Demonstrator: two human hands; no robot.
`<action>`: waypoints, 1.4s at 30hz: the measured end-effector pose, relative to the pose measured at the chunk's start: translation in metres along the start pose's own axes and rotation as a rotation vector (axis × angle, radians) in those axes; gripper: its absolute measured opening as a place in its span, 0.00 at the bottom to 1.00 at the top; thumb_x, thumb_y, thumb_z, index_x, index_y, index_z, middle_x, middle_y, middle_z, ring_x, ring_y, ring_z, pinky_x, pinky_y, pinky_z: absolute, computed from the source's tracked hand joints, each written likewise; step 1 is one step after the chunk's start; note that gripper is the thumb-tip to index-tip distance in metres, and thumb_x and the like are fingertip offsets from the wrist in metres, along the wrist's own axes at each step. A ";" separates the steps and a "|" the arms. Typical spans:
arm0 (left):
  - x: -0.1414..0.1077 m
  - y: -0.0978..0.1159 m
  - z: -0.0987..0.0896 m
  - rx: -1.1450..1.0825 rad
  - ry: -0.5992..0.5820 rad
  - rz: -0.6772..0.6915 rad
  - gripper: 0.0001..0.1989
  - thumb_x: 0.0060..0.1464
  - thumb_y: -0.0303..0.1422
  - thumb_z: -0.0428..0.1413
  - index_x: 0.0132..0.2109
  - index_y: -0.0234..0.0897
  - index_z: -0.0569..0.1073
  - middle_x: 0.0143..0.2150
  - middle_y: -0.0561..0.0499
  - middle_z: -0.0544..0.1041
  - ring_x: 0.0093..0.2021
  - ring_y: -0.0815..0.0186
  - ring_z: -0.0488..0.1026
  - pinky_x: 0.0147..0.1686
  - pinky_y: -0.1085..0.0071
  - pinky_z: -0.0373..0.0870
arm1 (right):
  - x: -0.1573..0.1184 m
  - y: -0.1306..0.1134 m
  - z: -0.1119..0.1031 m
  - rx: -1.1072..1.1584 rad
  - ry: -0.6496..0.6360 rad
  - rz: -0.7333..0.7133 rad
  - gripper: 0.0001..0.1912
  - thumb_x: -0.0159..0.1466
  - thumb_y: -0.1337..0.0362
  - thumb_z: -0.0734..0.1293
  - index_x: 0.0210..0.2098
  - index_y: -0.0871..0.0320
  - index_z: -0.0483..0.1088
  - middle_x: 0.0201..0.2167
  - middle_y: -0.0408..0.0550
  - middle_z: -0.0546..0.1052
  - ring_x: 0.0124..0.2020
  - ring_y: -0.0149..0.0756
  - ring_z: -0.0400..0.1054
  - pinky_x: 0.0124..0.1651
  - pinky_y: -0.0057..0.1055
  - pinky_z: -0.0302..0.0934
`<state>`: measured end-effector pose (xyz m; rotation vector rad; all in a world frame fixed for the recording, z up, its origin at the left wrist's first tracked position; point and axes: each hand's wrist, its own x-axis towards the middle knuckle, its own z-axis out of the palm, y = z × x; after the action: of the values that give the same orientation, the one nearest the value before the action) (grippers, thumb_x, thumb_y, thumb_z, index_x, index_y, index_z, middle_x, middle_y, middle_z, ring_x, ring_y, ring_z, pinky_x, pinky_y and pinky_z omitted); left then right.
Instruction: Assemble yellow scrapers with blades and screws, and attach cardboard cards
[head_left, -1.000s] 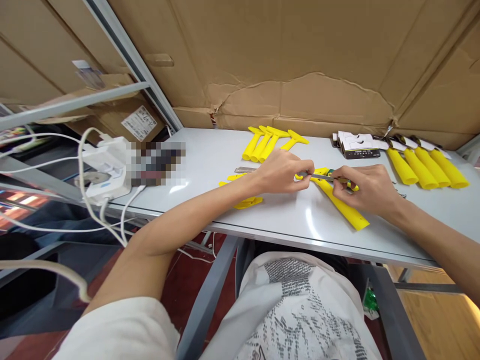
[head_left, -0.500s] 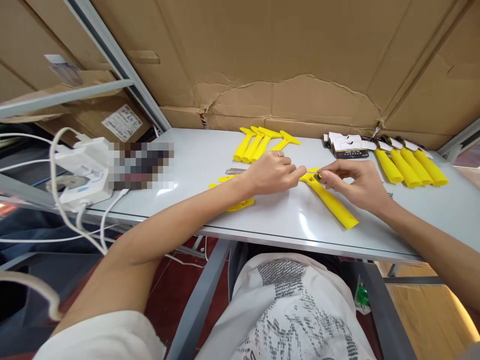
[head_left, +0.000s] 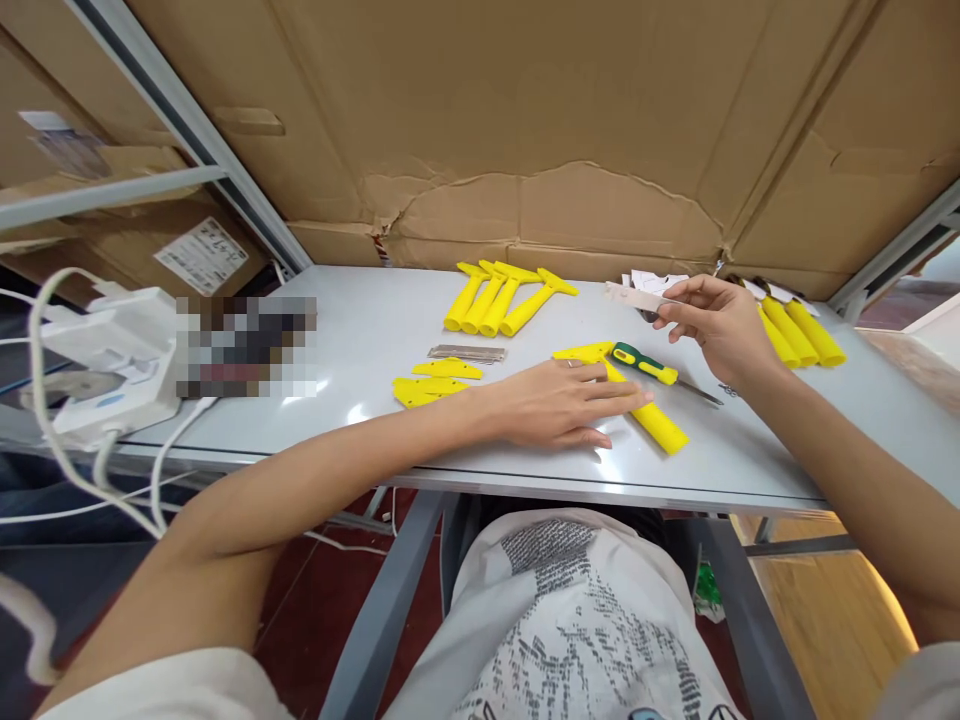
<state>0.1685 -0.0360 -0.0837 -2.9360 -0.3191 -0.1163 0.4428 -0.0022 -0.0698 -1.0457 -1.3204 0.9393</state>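
My left hand (head_left: pixel 562 402) lies with fingers spread over a yellow T-shaped handle (head_left: pixel 661 428), whose head shows past the fingers; nothing is gripped in it. My right hand (head_left: pixel 716 325) is raised at the right, its fingers pinched on a thin pale strip (head_left: pixel 636 298) that points left. A green and yellow screwdriver (head_left: pixel 643 362) lies between the hands, beside the handle. Left of my left hand are flat yellow pieces (head_left: pixel 442 385) and a stack of thin metal strips (head_left: pixel 466 353).
Several yellow handles (head_left: pixel 514 300) lie at the back middle, more with black-and-white cards (head_left: pixel 814 335) at the back right. Small dark screws (head_left: pixel 729 391) sit by my right wrist. White power strips with cables (head_left: pixel 120 350) stand at the left, cardboard behind.
My right hand has moved up and away from the handle and now holds a pale strip. My left hand has opened and moved slightly lower. The screwdriver now lies on the table.
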 end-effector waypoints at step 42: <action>-0.005 0.068 -0.086 -0.532 -0.135 -0.278 0.23 0.70 0.59 0.48 0.62 0.66 0.79 0.48 0.52 0.86 0.55 0.60 0.83 0.38 0.62 0.82 | -0.011 -0.002 0.015 0.103 -0.065 -0.243 0.20 0.51 0.62 0.87 0.24 0.56 0.72 0.29 0.48 0.79 0.30 0.41 0.79 0.30 0.35 0.74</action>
<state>0.1741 -0.1190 -0.0115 -3.4090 -0.8338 -0.0440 0.4267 -0.0126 -0.0720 -0.7622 -1.4022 0.8534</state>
